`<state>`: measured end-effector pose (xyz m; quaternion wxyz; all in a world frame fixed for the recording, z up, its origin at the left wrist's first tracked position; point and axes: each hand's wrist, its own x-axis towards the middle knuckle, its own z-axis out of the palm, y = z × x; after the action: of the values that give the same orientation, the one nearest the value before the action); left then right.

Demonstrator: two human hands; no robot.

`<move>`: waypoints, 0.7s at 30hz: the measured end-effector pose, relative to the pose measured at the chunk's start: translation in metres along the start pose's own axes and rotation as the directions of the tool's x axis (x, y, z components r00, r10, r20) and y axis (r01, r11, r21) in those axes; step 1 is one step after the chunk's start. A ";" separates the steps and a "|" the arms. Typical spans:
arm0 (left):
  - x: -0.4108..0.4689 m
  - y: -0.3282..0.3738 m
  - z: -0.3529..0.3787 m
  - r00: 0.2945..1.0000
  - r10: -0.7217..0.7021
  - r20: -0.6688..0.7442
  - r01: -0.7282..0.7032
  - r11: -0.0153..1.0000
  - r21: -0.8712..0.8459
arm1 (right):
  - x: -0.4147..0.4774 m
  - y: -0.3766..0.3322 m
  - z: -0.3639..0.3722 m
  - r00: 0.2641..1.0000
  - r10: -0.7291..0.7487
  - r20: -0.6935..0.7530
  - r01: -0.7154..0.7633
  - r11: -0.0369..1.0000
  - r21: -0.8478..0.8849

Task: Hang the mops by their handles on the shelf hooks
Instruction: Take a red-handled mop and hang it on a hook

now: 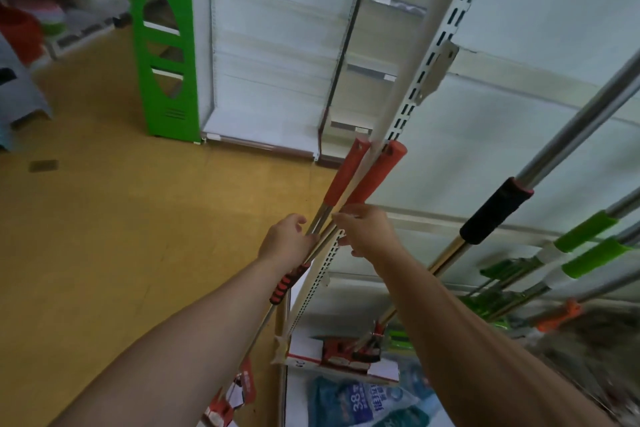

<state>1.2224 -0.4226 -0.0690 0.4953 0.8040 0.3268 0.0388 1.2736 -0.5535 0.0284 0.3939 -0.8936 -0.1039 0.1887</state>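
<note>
Two mops with red foam handle grips [346,175] [375,173] stand side by side against the slotted white shelf upright [433,55], their metal shafts running down toward me. My left hand [285,239] is closed around the left shaft just below its red grip. My right hand [369,230] pinches the right shaft near the grip's lower end. A red-and-black ribbed slider [289,282] sits on the shaft below my left hand. Red mop heads [349,352] rest low on the shelf. No hook is visible at the handle tops.
To the right hang a black-gripped mop [495,213] and green-gripped mops [585,230]. A green-sided empty shelf unit [162,45] stands ahead on the yellow floor [121,218]. Blue packaged goods [363,402] lie below, and a perforated white strip [322,263] runs beside my hands.
</note>
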 end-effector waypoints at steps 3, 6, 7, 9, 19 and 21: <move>0.015 0.006 0.005 0.998 0.009 0.062 -0.007 1.000 -0.019 | 0.005 -0.003 -0.005 1.000 -0.010 -0.020 0.010 1.000 -0.023; 0.025 0.007 0.010 0.993 0.010 0.120 -0.005 0.999 -0.038 | 0.010 -0.003 -0.006 0.999 -0.016 -0.042 0.015 0.999 -0.036; 0.027 0.006 0.011 0.991 0.007 0.132 -0.002 0.999 -0.040 | 0.012 -0.003 -0.006 0.999 -0.009 -0.044 0.008 0.999 -0.032; 0.029 0.005 0.012 0.991 0.009 0.136 -0.006 1.000 -0.027 | 0.015 -0.003 -0.004 0.999 0.004 -0.048 -0.005 1.000 -0.021; 0.008 -0.017 -0.004 0.996 0.056 0.067 -0.051 0.996 -0.072 | 0.013 -0.014 0.020 0.997 -0.070 -0.045 0.072 0.997 0.026; -0.002 -0.023 -0.006 0.995 0.076 0.059 -0.070 0.994 -0.089 | 0.008 -0.016 0.024 0.996 -0.086 -0.038 0.088 0.995 0.053</move>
<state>1.2070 -0.4124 -0.0841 0.5380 0.7939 0.2796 0.0459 1.2701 -0.5249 0.0235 0.4279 -0.8803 -0.1302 0.1582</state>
